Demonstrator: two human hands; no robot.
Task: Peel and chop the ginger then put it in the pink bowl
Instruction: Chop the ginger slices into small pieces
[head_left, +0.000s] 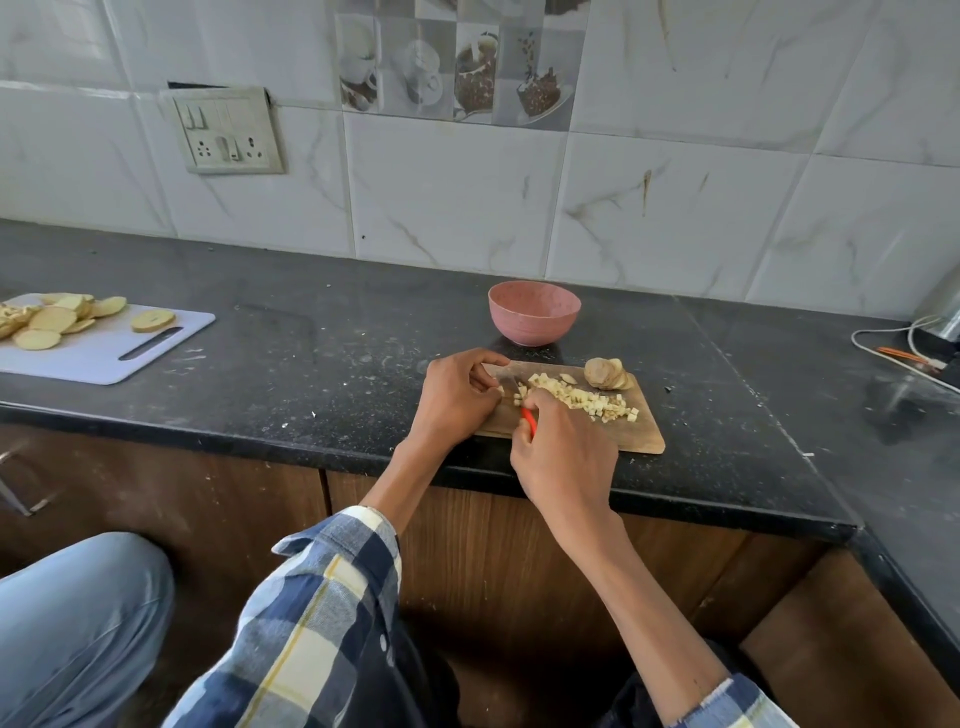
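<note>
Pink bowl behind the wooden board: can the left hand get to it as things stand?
Probably yes: the round pink bowl stands just beyond the left hand, with only bare black counter between, though its fingers pinch ginger.

Blue, white and yellow checked shirt sleeves (322, 613), cuffs rolled back.

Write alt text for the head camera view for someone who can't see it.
A person's right hand grips a red-handled knife and dices ginger on a wooden cutting board, while the left hand pinches the piece being cut. Diced ginger and uncut slices lie on the board; the pink bowl stands behind it.
</note>
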